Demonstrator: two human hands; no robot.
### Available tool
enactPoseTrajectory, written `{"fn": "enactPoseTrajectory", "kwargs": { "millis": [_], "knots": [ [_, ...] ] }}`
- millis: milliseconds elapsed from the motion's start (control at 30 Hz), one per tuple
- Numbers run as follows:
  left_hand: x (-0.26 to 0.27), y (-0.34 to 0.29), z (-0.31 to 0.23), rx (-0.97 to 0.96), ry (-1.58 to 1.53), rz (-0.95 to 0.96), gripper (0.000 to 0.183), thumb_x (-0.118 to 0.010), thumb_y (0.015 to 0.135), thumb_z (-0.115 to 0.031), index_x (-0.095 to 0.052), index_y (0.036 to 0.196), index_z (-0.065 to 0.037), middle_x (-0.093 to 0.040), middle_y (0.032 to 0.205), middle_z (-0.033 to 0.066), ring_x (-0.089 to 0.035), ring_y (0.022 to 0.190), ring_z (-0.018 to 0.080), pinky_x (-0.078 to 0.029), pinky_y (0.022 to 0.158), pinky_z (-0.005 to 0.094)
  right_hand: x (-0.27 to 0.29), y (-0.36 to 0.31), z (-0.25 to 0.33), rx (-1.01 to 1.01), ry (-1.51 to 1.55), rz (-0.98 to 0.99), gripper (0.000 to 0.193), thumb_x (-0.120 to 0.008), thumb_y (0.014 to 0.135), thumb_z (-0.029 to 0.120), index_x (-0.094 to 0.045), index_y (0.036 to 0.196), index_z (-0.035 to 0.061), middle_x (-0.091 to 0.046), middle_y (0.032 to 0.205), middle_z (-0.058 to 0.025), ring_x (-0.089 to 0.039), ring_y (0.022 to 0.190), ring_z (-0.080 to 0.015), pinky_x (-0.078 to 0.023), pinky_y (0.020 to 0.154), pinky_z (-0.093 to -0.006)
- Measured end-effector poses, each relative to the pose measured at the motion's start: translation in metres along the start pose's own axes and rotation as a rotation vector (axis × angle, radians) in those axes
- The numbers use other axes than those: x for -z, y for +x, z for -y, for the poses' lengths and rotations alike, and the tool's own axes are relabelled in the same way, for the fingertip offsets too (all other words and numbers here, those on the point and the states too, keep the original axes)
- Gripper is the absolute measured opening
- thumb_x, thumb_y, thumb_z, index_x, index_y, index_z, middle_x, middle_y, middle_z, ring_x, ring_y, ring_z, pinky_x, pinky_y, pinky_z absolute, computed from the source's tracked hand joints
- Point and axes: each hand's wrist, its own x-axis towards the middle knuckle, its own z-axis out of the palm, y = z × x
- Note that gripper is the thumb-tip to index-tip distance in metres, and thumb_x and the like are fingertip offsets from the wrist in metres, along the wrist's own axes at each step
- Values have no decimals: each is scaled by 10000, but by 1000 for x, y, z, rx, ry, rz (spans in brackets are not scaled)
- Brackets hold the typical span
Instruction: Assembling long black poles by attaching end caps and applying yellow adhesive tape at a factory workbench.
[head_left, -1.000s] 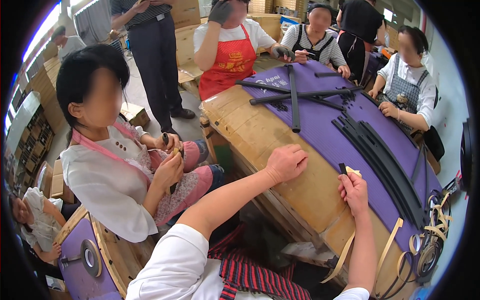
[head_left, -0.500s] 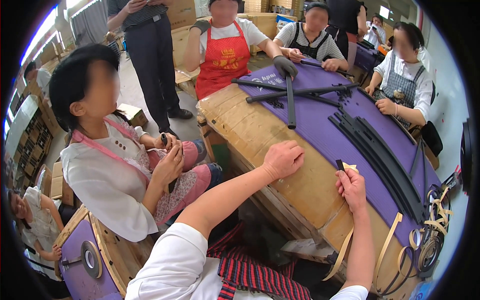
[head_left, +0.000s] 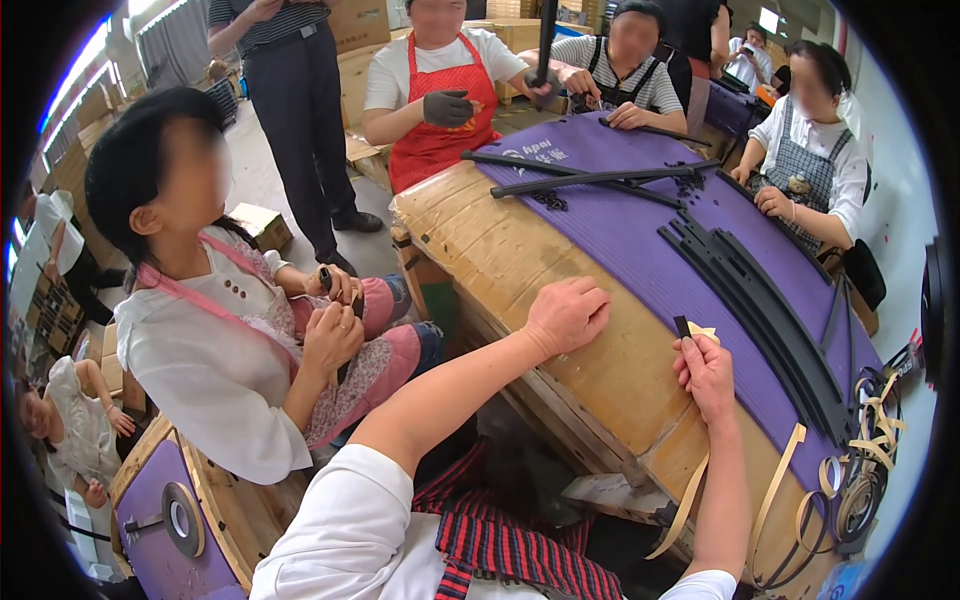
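The left hand (head_left: 566, 316) rests on the bare wood of the worktop (head_left: 500, 260) near its front edge, fingers curled loosely together and holding nothing. To its right, at the edge of the purple mat (head_left: 640, 250), the right hand (head_left: 708, 365) is pinched on a short black strip (head_left: 683, 327) with what looks like a tan backing tab peeling off, though the view is small there. Farther right, a bundle of long black strips (head_left: 770, 310) lies on the mat, and tan peeled tape (head_left: 775, 490) hangs over the worktop's front right corner. Judging by that waste, several pieces are done; this one is mid-peel.
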Motion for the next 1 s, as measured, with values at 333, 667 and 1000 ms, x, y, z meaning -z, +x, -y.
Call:
{"fn": "enactPoseTrajectory", "kwargs": {
  "millis": [333,667,1000],
  "knots": [
    [-1,-1,1,9,-21,4,35,-591,690,-96,-577,715,-76,-524,665,60,-540,627,244,-441,530,333,0,0,1,-27,17,4,211,-486,886,198,-581,804,28,-504,569,27,-417,449,-20,-320,400,-163],
    [-1,0,0,18,-26,12,37,-589,699,-115,-573,706,-81,-523,666,53,-536,625,242,-447,546,330,0,0,-1,-2,-2,9,205,-473,889,188,-577,804,34,-508,572,27,-412,436,-13,-313,383,-155],
    [0,0,-1,8,-12,11,34,-597,700,-109,-575,704,-84,-524,664,51,-538,623,234,-447,531,322,1,-2,3,-22,2,17,202,-493,880,183,-592,807,23,-513,580,10,-426,465,-33,-339,426,-179]
  ]
}}
